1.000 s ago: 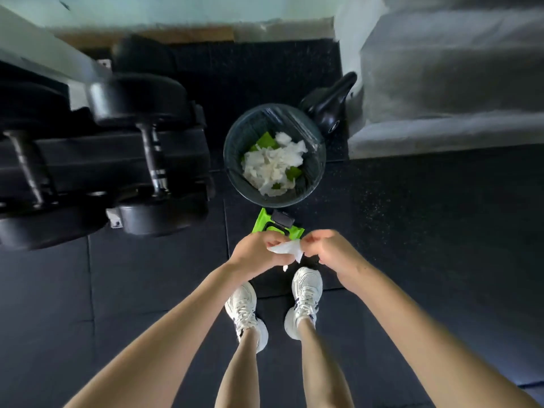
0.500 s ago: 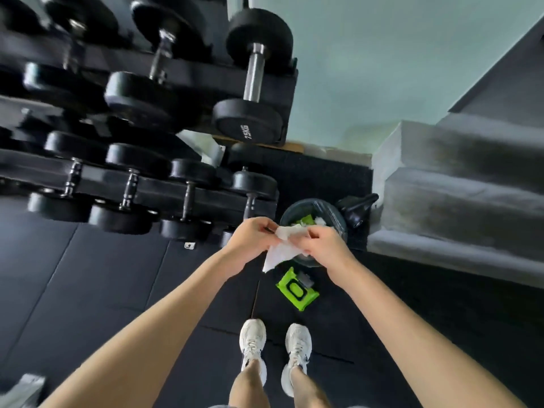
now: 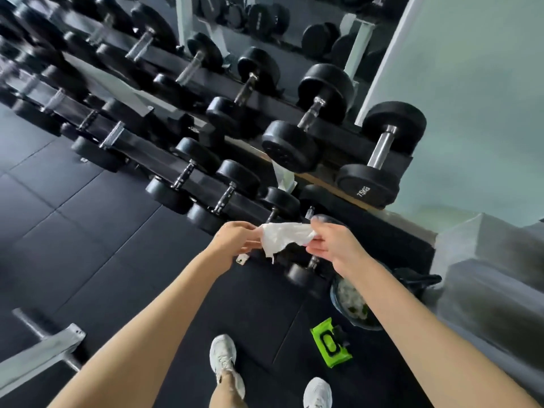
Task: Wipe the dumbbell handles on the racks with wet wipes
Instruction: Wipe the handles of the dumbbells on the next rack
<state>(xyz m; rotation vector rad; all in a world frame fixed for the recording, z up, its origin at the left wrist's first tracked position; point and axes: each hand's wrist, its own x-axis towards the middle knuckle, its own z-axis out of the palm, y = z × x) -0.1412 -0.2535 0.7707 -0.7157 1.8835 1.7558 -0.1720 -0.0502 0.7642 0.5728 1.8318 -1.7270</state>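
A white wet wipe (image 3: pixel 281 235) is stretched between my two hands at chest height. My left hand (image 3: pixel 235 238) pinches its left end and my right hand (image 3: pixel 334 242) pinches its right end. Behind them a black rack (image 3: pixel 329 134) runs diagonally with rows of black dumbbells with metal handles. The nearest upper one is marked 7.5KG, its chrome handle (image 3: pixel 382 145) bare. Smaller dumbbells (image 3: pixel 223 198) sit on the lower tier just beyond my hands. A green wipe pack (image 3: pixel 331 344) lies on the floor to the right of my feet.
A bin (image 3: pixel 338 307) holding used wipes stands under my right forearm, with a black kettlebell (image 3: pixel 418 279) beside it. Grey steps (image 3: pixel 485 260) rise at right. A grey metal frame (image 3: pixel 38 354) sits at lower left. Black rubber floor tiles (image 3: pixel 88 231) spread to the left.
My view has lifted from the bin and floor up to the dumbbell rack. The wipe, bunched between my hands before, is now pulled open wider.
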